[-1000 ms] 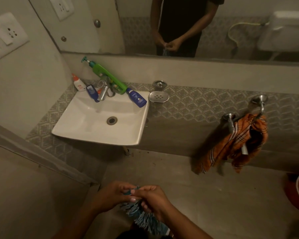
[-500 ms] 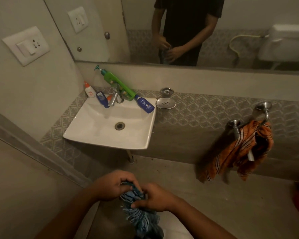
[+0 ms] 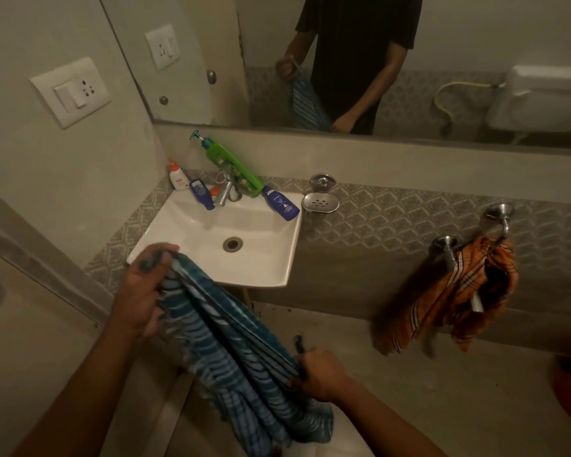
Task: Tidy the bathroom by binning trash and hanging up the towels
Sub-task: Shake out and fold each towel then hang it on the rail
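While both hands keep hold of it, the blue striped towel is drawn out on a slant in the head view, seemingly to open the bunched cloth into a length that can be draped. The left hand is clenched round one gathered end, raised just in front of the near edge of the white sink; the right hand pinches the opposite end lower down and closer to the body, so the cloth runs taut between them and its loose remainder sags below the right hand. Up and to the right of the right hand, well apart from it, a steel towel ring on the wall already carries an orange checked towel, hung in a crumpled bunch. Beyond the left hand, bottles crowd the back of the sink round the tap: a green pump bottle lying on its side, a blue lotion bottle tipped onto the rim, and smaller ones beside them, with a steel soap dish just to the right. My guess is the blue towel still needs a place to hang; whether the ring has room I cannot tell.
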Action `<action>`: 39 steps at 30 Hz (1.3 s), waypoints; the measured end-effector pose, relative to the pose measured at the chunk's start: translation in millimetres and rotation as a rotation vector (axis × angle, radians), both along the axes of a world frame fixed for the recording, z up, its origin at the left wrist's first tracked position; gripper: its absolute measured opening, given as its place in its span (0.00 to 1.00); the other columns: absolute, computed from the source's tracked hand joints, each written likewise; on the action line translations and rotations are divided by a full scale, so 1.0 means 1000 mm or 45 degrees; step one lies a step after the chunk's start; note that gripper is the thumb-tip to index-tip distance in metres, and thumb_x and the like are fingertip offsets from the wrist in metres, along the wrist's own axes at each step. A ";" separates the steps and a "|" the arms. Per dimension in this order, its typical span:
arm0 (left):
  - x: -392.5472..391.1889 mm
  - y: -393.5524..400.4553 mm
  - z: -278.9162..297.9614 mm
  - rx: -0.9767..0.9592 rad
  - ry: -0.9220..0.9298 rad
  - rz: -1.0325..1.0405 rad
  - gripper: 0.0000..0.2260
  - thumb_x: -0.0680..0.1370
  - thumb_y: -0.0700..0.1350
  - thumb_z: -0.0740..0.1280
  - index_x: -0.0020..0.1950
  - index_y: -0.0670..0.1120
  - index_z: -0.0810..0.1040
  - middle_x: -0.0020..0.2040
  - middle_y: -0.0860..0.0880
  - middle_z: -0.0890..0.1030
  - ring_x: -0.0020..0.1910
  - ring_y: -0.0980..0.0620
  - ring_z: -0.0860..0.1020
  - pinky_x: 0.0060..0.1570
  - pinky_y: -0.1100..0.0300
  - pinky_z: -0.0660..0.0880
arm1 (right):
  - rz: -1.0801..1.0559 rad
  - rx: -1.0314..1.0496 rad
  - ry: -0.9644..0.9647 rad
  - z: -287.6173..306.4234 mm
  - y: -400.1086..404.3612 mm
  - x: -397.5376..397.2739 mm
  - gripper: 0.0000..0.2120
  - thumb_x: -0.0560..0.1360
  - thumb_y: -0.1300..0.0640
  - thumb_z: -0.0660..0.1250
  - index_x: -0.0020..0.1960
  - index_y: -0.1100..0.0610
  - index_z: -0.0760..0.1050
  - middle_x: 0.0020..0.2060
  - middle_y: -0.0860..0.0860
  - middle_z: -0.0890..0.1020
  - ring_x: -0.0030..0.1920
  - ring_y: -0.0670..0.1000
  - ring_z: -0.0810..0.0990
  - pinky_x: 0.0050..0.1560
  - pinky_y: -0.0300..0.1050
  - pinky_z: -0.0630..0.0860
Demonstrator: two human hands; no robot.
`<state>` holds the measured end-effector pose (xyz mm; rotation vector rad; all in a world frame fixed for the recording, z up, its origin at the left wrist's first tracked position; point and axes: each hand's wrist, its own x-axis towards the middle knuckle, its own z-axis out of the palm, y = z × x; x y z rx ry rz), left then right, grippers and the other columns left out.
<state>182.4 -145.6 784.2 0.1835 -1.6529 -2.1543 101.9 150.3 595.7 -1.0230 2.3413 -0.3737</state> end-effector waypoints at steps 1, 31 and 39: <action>0.000 -0.001 0.008 0.107 0.040 -0.007 0.15 0.65 0.59 0.79 0.44 0.52 0.82 0.39 0.51 0.84 0.36 0.56 0.83 0.39 0.61 0.82 | -0.013 0.032 -0.010 -0.009 0.001 0.002 0.19 0.76 0.41 0.64 0.50 0.58 0.78 0.46 0.60 0.83 0.47 0.60 0.80 0.42 0.49 0.74; 0.006 -0.167 -0.005 -0.769 -0.629 1.023 0.19 0.79 0.58 0.68 0.55 0.42 0.81 0.52 0.38 0.83 0.49 0.40 0.82 0.50 0.47 0.76 | -1.064 -0.613 0.489 0.064 0.132 -0.096 0.03 0.79 0.53 0.68 0.49 0.48 0.81 0.44 0.44 0.81 0.45 0.45 0.79 0.46 0.51 0.79; -0.006 -0.157 -0.021 -0.634 -0.548 1.016 0.26 0.76 0.67 0.66 0.60 0.46 0.77 0.54 0.43 0.83 0.52 0.42 0.82 0.54 0.44 0.79 | -1.310 -0.893 0.469 0.133 0.168 -0.111 0.15 0.80 0.60 0.67 0.50 0.39 0.82 0.48 0.41 0.83 0.52 0.45 0.81 0.55 0.41 0.79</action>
